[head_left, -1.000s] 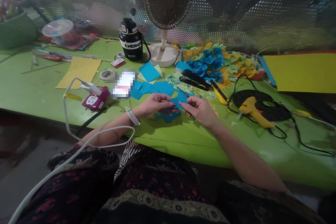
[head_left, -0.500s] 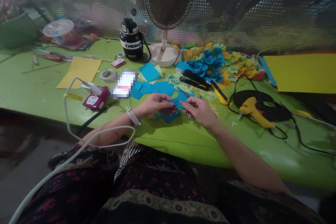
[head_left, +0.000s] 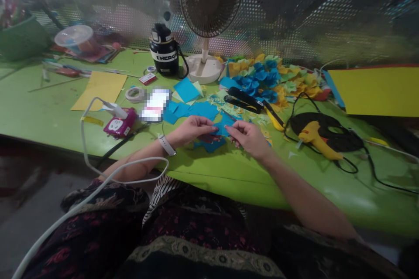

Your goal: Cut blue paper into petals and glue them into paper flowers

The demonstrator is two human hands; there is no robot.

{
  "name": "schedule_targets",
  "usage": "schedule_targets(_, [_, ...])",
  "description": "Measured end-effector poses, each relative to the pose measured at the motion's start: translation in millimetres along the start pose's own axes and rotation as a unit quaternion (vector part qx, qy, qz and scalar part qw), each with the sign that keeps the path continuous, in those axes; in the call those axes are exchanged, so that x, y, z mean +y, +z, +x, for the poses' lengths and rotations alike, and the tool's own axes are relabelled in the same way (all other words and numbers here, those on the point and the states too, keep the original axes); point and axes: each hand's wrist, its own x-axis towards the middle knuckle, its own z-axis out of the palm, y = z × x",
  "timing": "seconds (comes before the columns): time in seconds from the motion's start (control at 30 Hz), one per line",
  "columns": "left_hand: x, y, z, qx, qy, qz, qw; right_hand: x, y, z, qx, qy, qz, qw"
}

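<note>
In the head view, a small blue piece of paper [head_left: 221,128] is stretched between my two hands above the green table. My left hand [head_left: 199,128], with a white band on its wrist, pinches the paper's left side. My right hand [head_left: 245,136] closes thumb and fingers on its right side. A thin dark grey pointed thing [head_left: 229,115] sticks up past my right fingers; whether that hand grips it I cannot tell. More blue paper pieces [head_left: 204,109] lie just beyond and under my hands.
Beyond my right hand lie a black stapler [head_left: 244,100] and a heap of crumpled paper pieces [head_left: 262,76]. A yellow glue gun [head_left: 319,141] rests at right. Leftward are a phone [head_left: 155,104], a tape roll [head_left: 135,94] and a purple power socket [head_left: 120,123]. Behind stand a bottle [head_left: 163,54] and a fan [head_left: 204,67].
</note>
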Motion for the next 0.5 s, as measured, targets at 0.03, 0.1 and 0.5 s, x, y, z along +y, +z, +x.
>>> schedule_targets(0.03, [0.2, -0.6, 0.2, -0.003, -0.002, 0.002, 1.0, -0.4, 0.0, -0.1, 0.0, 0.0, -0.001, 1.0])
schedule_targets(0.1, [0.9, -1.5, 0.4, -0.009, -0.005, 0.005, 1.0, -1.1, -0.1, -0.1, 0.001, 0.001, -0.002, 1.0])
schedule_targets(0.5, [1.6, -2.2, 1.5, -0.01, -0.009, 0.009, 1.0, -0.2, 1.0, 1.7, 0.015, 0.006, -0.002, 1.0])
